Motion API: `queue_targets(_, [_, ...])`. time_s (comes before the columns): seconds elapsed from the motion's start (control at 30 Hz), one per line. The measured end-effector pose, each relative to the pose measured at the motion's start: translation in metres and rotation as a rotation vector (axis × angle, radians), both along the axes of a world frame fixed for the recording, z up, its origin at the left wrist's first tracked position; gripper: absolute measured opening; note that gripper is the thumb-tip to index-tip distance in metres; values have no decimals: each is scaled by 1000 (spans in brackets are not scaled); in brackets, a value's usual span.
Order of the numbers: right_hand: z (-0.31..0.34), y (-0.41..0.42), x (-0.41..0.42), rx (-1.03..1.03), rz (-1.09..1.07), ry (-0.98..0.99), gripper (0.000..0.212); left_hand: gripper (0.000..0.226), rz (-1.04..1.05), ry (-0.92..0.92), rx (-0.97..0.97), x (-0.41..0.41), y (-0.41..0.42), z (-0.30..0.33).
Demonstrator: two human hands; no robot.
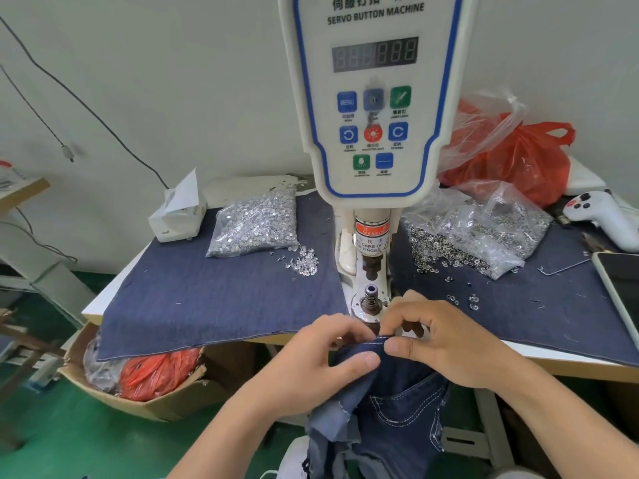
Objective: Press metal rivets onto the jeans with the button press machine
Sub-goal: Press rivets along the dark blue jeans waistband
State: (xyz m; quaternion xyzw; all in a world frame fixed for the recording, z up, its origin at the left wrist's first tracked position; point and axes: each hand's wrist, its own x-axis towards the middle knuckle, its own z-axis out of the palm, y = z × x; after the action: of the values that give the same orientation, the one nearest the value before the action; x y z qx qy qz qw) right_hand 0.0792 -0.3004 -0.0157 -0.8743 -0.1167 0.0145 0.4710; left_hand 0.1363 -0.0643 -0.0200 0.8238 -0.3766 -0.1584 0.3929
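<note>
Both hands meet on the top edge of the jeans (390, 409), just in front of the machine's lower die (371, 299). The left hand (325, 361) comes in from the lower left with its knuckles up, thumb laid along the denim fold and fingers curled over the edge, pinching it. The right hand (446, 340) comes from the lower right, its thumb pressed on the same fold, tip to tip with the left thumb, and its bent fingers hooked over the far side of the cloth. So each hand is closed on the jeans.

The jeans are dark blue denim with pale contrast stitching and a frayed raw edge at the lower left; they hang from the grip down past the table edge.

Directly beyond the grip stands the button press machine (373, 98), white with a blue outline. Its panel reads "SERVO BUTTON MACHINE" under Chinese characters, with a dark digit display and buttons, one marked "MENU". A red band on the ram reads "WARNING", and below it "CARE OF FINGER" shows in part.

Beyond and left of the grip, a clear bag of silver rivets (256, 223) lies on a denim table cover (207, 299), with loose rivets beside it. Beyond and right lies a bag of ring-shaped metal pieces (480, 233), and behind it a red plastic bag (518, 160).
</note>
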Motion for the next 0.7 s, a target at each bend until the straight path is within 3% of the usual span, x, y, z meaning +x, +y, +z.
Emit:
queue_targets(0.07, [7,-2,-1,-12,43,34,22,20,15,12,-19,4,3,5])
queue_targets(0.17, [19,-4,-5,-1,127,144,14,18,-17,154,-199,8,6,10])
queue_targets(0.27, [24,-10,-8,-75,177,214,32,16,-58,386,-388,5,2,9])
queue_targets(0.4, [24,-19,-7,-80,169,230,3,14,-2,497,-450,9,-2,3])
queue_targets(0.53, [14,-20,2,78,-11,213,7,22,71,543,-482,20,-6,3])
queue_targets(0.7, [6,-15,17,251,-258,137,11,29,233,452,-417,36,-19,-2])
